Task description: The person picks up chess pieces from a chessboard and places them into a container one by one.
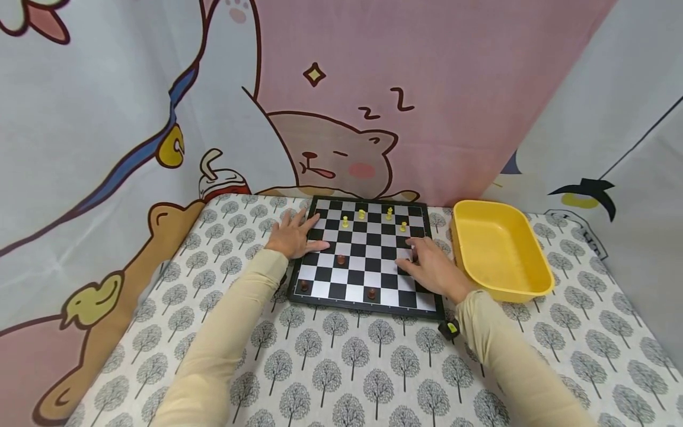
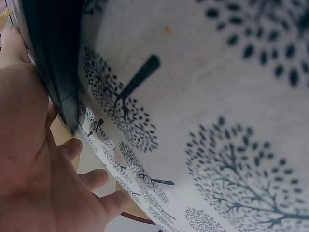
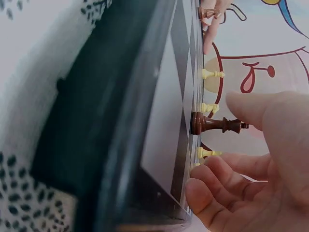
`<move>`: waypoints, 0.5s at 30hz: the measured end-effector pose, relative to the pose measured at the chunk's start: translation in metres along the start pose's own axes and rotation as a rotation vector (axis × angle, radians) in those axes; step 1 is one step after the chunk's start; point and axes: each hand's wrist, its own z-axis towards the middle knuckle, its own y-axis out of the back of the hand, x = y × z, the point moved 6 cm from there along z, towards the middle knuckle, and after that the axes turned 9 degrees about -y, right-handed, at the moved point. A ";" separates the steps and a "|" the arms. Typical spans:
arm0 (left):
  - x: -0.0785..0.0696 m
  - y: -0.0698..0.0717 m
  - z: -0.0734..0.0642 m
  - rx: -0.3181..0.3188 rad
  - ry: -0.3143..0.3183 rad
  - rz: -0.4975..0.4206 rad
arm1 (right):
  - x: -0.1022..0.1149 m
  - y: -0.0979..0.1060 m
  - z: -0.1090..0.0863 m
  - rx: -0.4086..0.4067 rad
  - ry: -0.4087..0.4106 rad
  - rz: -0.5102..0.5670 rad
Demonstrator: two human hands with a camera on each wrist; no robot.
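A black-and-white chessboard point(image 1: 354, 279) lies on the table. My left hand point(image 1: 292, 235) rests on its left edge with the fingers spread. On the right half of the board, my right hand point(image 1: 434, 270) has its thumb and fingers on either side of a dark brown king point(image 3: 217, 124), with gaps showing between them and the piece. In the head view that king is mostly hidden by the hand. Three other brown pieces stand nearer: one inward from my left thumb point(image 1: 341, 259), a piece at the near left corner point(image 1: 304, 286), and a piece by the near edge point(image 1: 372, 293).
Several pale yellow chess pieces, among them a left one point(image 1: 345, 222) and a right one point(image 1: 404, 226), stand toward the far side. A yellow plastic basin point(image 1: 501, 290) sits right of the board. The tree-print tablecloth point(image 1: 325, 379) reaches a cartoon-printed curtain point(image 1: 453, 89) behind.
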 end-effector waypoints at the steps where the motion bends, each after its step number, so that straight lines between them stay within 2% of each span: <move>1: 0.000 0.000 0.000 0.003 0.003 -0.003 | -0.001 -0.001 0.000 0.008 -0.004 0.007; 8: 0.001 -0.004 0.000 0.002 0.014 -0.030 | -0.005 -0.007 -0.002 0.039 -0.024 0.077; 15: 0.003 -0.008 0.001 0.011 0.004 -0.072 | -0.009 -0.007 -0.002 0.052 0.006 0.126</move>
